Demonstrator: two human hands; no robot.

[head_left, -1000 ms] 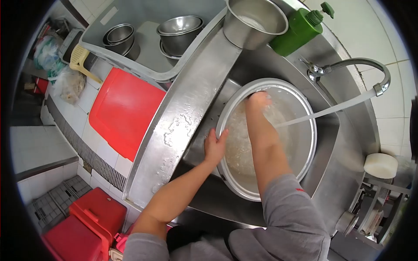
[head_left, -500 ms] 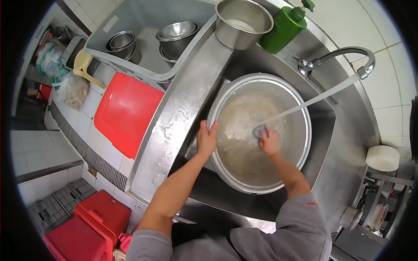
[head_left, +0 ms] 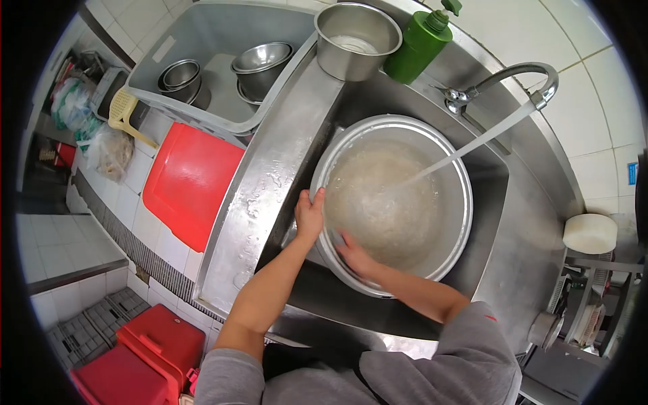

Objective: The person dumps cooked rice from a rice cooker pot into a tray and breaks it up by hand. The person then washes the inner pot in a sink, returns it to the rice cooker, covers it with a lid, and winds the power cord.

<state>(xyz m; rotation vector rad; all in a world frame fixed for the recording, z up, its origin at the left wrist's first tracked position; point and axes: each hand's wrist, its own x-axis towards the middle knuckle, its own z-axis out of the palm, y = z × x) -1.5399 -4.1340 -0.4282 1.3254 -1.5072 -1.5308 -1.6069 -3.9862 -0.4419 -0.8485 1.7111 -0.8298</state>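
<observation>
A large round metal basin (head_left: 461,202) sits in the steel sink, holding cloudy, swirling water (head_left: 385,196). Water streams into it from the curved faucet (head_left: 540,81). My left hand (head_left: 310,214) grips the basin's left rim, with fingers over the edge. Inside the basin, near its lower left wall, my right hand (head_left: 356,256) is closed on a small grey scrubber (head_left: 339,237), which is blurred and partly hidden by the fingers.
Behind the basin stand a steel pot (head_left: 358,42) and a green pump bottle (head_left: 418,46). A grey tub (head_left: 216,61) with metal bowls is at the upper left, above a red lid (head_left: 192,185). A white round block (head_left: 590,234) lies at the right.
My right hand has swept from the basin's far side through the middle to its near left wall. My left hand stays on the rim. The whole view has shifted slightly.
</observation>
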